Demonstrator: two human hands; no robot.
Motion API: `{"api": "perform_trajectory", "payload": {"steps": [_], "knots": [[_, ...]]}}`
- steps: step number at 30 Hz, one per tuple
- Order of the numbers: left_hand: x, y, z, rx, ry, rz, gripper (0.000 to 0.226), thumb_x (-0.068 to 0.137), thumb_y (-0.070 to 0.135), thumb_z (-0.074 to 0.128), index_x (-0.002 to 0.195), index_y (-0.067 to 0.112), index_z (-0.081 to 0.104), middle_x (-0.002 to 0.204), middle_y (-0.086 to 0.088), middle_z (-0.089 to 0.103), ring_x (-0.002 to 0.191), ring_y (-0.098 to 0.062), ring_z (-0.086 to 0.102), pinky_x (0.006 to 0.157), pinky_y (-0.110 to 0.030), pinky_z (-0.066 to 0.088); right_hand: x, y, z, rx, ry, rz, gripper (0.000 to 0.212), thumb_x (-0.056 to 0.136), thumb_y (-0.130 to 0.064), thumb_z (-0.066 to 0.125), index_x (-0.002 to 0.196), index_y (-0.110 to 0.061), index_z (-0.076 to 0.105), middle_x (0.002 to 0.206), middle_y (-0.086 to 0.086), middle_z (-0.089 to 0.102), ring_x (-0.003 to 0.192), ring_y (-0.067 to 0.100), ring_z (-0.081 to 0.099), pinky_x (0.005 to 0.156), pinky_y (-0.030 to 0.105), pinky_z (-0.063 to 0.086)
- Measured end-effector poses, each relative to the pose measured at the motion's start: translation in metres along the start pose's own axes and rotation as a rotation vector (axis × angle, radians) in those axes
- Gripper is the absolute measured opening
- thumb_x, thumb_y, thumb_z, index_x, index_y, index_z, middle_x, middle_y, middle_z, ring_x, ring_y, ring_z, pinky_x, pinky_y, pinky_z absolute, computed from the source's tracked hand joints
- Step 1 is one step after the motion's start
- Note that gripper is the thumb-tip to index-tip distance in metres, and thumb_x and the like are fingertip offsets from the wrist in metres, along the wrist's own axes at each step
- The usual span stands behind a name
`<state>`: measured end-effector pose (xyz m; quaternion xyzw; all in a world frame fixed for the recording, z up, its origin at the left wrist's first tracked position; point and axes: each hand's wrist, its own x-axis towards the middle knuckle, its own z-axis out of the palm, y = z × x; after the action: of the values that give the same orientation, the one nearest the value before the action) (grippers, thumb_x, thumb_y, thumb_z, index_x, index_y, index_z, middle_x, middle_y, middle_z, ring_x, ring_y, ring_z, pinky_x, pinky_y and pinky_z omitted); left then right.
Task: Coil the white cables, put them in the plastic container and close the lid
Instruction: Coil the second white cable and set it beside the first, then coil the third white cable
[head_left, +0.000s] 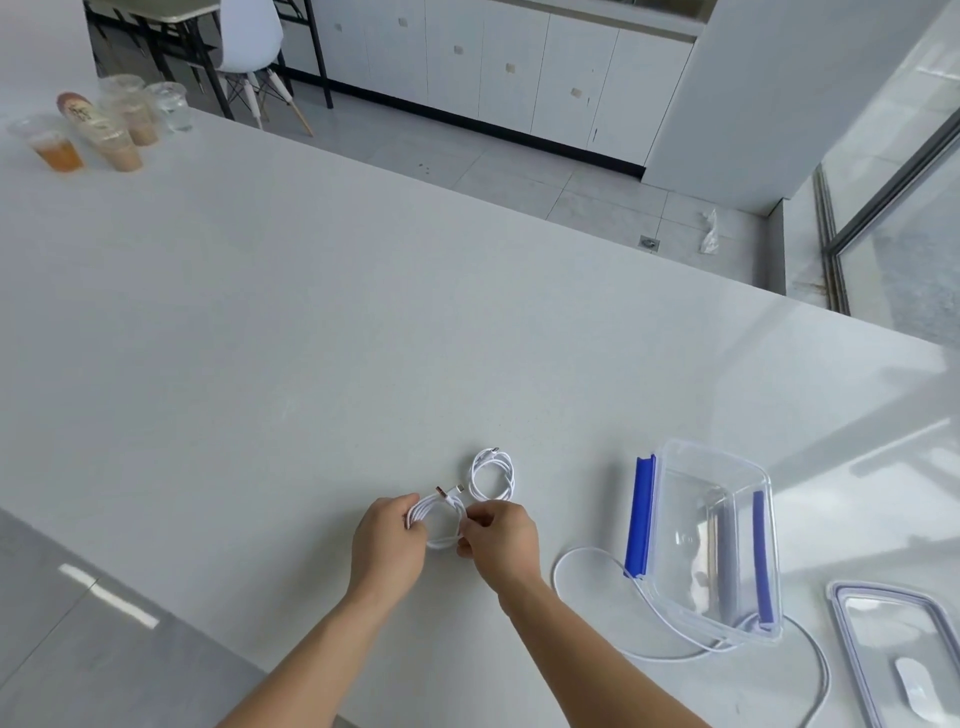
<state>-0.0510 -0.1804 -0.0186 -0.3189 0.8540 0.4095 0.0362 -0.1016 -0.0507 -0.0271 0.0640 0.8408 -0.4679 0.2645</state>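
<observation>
Left hand (387, 540) and right hand (501, 540) low on the white desk (260, 338), fingers of both pinched shut on a coiled white cable (441, 514) between them, second coil (492, 475) lying at 1 o'clock, open plastic container (711, 540) at 3 o'clock — loose cable (587, 552) beside it, lid (893, 654) at 4 o'clock.

Both forearms extended forward, bare. Left hand (387, 540) and right hand (501, 540) close together, palms down, fingers pinched closed, each gripping the same item.
</observation>
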Motion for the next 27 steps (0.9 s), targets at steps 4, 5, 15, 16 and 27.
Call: {"api": "perform_trajectory", "payload": {"steps": [4,5,15,16,27], "knots": [[0.001,0.000,0.010,-0.007,-0.027,-0.006,0.038,0.086,0.001,0.054,0.119,0.013,0.068,0.119,-0.005,0.063,0.110,-0.026,0.058,0.091,-0.033,0.047,-0.001,0.000,0.002,0.016,0.022,-0.022,0.011,0.075,-0.005,0.054,0.067,-0.001,0.058,0.056,0.009,0.062,0.054,0.017,0.055,0.053,0.028,0.036],[0.002,-0.001,0.011,0.004,-0.025,-0.005,0.045,0.086,0.001,0.055,0.129,0.012,0.063,0.129,-0.005,0.060,0.118,-0.027,0.056,0.100,-0.035,0.045,-0.002,0.000,0.002,0.013,0.021,-0.033,0.010,0.075,-0.006,0.054,0.067,-0.002,0.059,0.056,0.009,0.062,0.054,0.016,0.054,0.052,0.028,0.036],[-0.007,0.000,0.006,-0.006,0.015,0.052,0.052,0.084,0.002,0.060,0.134,0.017,0.058,0.136,-0.004,0.059,0.128,-0.023,0.051,0.105,-0.031,0.040,-0.015,0.009,-0.006,0.117,-0.006,-0.002,0.037,0.084,-0.006,0.054,0.116,-0.020,0.064,0.075,-0.006,0.070,0.077,0.023,0.072,0.062,0.026,0.053],[-0.008,0.001,0.005,-0.002,0.024,0.064,0.052,0.084,0.003,0.061,0.133,0.019,0.059,0.134,-0.003,0.059,0.127,-0.022,0.051,0.104,-0.031,0.040,-0.016,0.010,-0.008,0.110,-0.010,-0.001,0.037,0.084,-0.006,0.054,0.116,-0.021,0.064,0.076,-0.005,0.071,0.076,0.021,0.071,0.061,0.026,0.052],[-0.036,0.007,0.013,0.056,0.046,0.172,0.042,0.084,0.004,0.062,0.124,0.019,0.064,0.122,-0.001,0.058,0.107,-0.023,0.060,0.088,-0.032,0.047,-0.044,0.033,-0.058,0.166,0.059,-0.070,0.023,0.089,-0.010,0.057,0.106,-0.019,0.070,0.078,-0.001,0.074,0.072,0.019,0.071,0.075,0.037,0.063]]}}
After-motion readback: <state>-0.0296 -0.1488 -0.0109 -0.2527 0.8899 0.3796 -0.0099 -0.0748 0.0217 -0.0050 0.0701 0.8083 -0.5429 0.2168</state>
